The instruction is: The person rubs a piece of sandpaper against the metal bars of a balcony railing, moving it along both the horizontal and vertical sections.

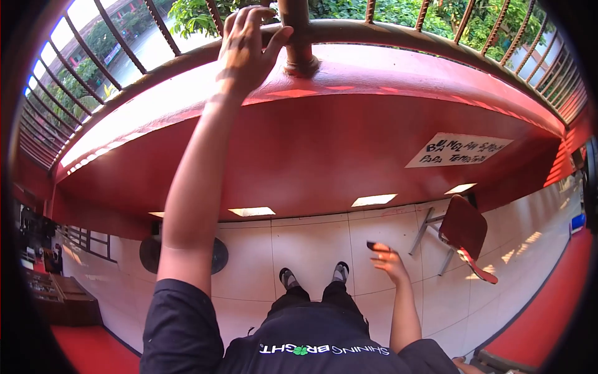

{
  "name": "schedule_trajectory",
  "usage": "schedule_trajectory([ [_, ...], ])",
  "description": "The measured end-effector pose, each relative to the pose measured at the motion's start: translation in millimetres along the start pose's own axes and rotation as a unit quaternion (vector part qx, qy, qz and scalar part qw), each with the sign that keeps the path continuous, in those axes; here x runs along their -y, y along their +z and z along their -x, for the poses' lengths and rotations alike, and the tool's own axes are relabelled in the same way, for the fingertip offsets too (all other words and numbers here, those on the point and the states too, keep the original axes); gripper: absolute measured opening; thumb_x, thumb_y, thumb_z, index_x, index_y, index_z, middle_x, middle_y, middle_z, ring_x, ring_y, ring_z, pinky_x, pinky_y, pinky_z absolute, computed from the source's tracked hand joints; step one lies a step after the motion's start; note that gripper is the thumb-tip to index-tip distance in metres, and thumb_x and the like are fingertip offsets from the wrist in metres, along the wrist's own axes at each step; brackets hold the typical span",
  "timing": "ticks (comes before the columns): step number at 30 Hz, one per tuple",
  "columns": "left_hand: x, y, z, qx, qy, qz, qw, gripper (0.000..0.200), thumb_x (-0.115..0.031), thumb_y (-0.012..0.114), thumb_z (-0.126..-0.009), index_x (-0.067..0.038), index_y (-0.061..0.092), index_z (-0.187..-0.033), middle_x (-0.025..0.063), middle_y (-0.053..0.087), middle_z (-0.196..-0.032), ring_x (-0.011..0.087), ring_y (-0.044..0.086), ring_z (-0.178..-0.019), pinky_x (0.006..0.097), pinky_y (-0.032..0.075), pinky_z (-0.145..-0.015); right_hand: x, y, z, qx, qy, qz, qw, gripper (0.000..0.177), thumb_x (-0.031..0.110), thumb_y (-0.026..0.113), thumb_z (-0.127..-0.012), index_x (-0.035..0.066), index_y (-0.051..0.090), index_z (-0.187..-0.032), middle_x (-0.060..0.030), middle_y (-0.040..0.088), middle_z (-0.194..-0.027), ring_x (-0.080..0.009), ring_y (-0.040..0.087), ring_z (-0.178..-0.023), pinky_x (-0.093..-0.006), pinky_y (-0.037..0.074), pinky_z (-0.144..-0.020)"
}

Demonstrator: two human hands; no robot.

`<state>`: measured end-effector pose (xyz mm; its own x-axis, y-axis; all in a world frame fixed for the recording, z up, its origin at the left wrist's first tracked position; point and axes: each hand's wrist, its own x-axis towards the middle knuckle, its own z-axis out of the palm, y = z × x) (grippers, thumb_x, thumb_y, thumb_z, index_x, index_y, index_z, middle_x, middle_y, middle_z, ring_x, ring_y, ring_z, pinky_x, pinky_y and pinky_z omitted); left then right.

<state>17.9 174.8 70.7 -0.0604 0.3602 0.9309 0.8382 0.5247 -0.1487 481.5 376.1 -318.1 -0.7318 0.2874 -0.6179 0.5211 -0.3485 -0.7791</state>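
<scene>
My left hand (242,59) reaches up to the brown metal railing (349,28). Its fingers bend over the horizontal bar, and the thumb is stretched out against the thick upright post (295,37). Down by my right side, my right hand (389,260) hangs above the floor with its fingers closed around a small black object (370,245); what kind of thing it is cannot be made out. Below the railing runs a red wall with a pale ledge (386,65).
A paper sign (460,150) with hand-lettered words is on the red wall. To the right stands a folding chair (464,227) with a dark red seat. Behind my left arm is a round dark object (220,255). A wooden cabinet (75,299) sits at the left.
</scene>
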Motion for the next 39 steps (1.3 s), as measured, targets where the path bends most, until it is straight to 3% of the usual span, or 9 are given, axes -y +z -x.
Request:
schedule_trajectory([
  [3,-73.3,-64.9,64.3,0.001,-0.188,0.102,0.977,0.029,-0.011,0.051,-0.099,-0.002,0.054,-0.071,0.0079,0.056,-0.07,0.0258,0.057,-0.074,0.0372,0.045,-0.074,-247.2,-128.8,5.6,-0.034,0.087,0.398,0.913,0.034,0.019,0.06,-0.095,0.012,0.064,-0.128,-0.0064,0.066,-0.126,-0.0245,0.07,-0.093,-0.0351,0.053,-0.059],
  [5,-123.6,-87.5,131.9,0.037,-0.151,0.162,0.974,0.023,-0.004,0.055,-0.093,-0.005,0.054,-0.07,0.0083,0.057,-0.07,0.0284,0.058,-0.074,0.037,0.047,-0.073,-345.5,-201.2,65.0,0.152,0.144,0.629,0.749,0.041,0.022,0.072,-0.082,0.013,0.067,-0.122,-0.0086,0.068,-0.121,-0.0303,0.063,-0.115,-0.0435,0.055,-0.09],
  [6,-152.3,-95.9,176.5,0.124,-0.201,0.177,0.955,0.011,0.002,0.058,-0.088,-0.004,0.059,-0.079,0.0103,0.062,-0.076,0.0321,0.061,-0.077,0.0405,0.049,-0.075,-379.4,-228.5,99.1,0.147,0.301,0.524,0.783,0.042,0.029,0.058,-0.096,0.011,0.059,-0.134,-0.0141,0.068,-0.118,-0.0204,0.071,-0.092,-0.0437,0.058,-0.068],
  [7,-178.3,-106.5,226.0,0.24,-0.246,0.146,0.927,0.005,0.0,0.059,-0.088,-0.004,0.061,-0.089,0.0131,0.064,-0.085,0.0332,0.064,-0.085,0.0424,0.052,-0.082,-340.9,-228.3,145.7,0.369,0.091,0.759,0.53,0.041,0.028,0.057,-0.095,0.013,0.061,-0.132,-0.0138,0.067,-0.122,-0.0222,0.07,-0.095,-0.0443,0.057,-0.078],
  [8,-203.2,-118.6,292.2,0.303,-0.341,0.165,0.874,0.014,0.0,0.06,-0.088,-0.006,0.063,-0.1,0.0126,0.069,-0.092,0.0316,0.066,-0.087,0.0409,0.054,-0.079,-332.0,-233.6,136.3,0.376,0.079,0.763,0.52,0.041,0.028,0.057,-0.095,0.013,0.061,-0.132,-0.0138,0.067,-0.122,-0.0222,0.07,-0.095,-0.0443,0.057,-0.078],
  [15,-300.9,-195.3,358.8,0.414,-0.608,0.132,0.665,0.009,-0.015,0.069,-0.089,-0.009,0.074,-0.093,0.0114,0.071,-0.074,0.0271,0.071,-0.07,0.0364,0.054,-0.062,-287.6,-282.1,123.0,0.016,0.332,0.422,0.843,0.034,0.03,0.055,-0.096,0.014,0.062,-0.126,-0.0078,0.068,-0.113,-0.0267,0.069,-0.09,-0.0455,0.056,-0.069],
  [21,-220.7,-109.7,215.4,0.202,-0.275,0.008,0.94,0.019,-0.005,0.07,-0.085,-0.006,0.069,-0.104,0.0076,0.07,-0.088,0.0258,0.068,-0.082,0.0361,0.056,-0.069,-163.6,-199.9,-6.5,-0.09,0.117,0.173,0.974,0.035,0.02,0.059,-0.093,0.019,0.061,-0.127,-0.0015,0.069,-0.114,-0.0149,0.064,-0.081,-0.0354,0.052,-0.064],
  [32,-88.2,-48.3,9.2,0.391,0.055,-0.279,0.875,0.059,-0.061,0.051,-0.093,-0.034,0.049,-0.145,0.0069,0.063,-0.079,0.0254,0.065,-0.079,0.0409,0.051,-0.07,-163.0,-145.9,-17.1,0.003,-0.068,0.133,0.989,0.041,-0.004,0.05,-0.084,0.003,0.066,-0.121,-0.0078,0.071,-0.116,-0.0187,0.067,-0.107,-0.0303,0.056,-0.084],
  [39,-81.1,-34.3,-10.5,0.449,0.11,-0.284,0.84,0.068,-0.073,0.042,-0.09,-0.039,0.04,-0.149,0.0098,0.061,-0.077,0.028,0.065,-0.07,0.0425,0.052,-0.063,-219.8,-211.5,25.0,-0.096,0.167,0.303,0.933,0.039,-0.003,0.046,-0.088,0.007,0.067,-0.119,-0.0093,0.071,-0.107,-0.0169,0.071,-0.086,-0.0342,0.056,-0.058],
])
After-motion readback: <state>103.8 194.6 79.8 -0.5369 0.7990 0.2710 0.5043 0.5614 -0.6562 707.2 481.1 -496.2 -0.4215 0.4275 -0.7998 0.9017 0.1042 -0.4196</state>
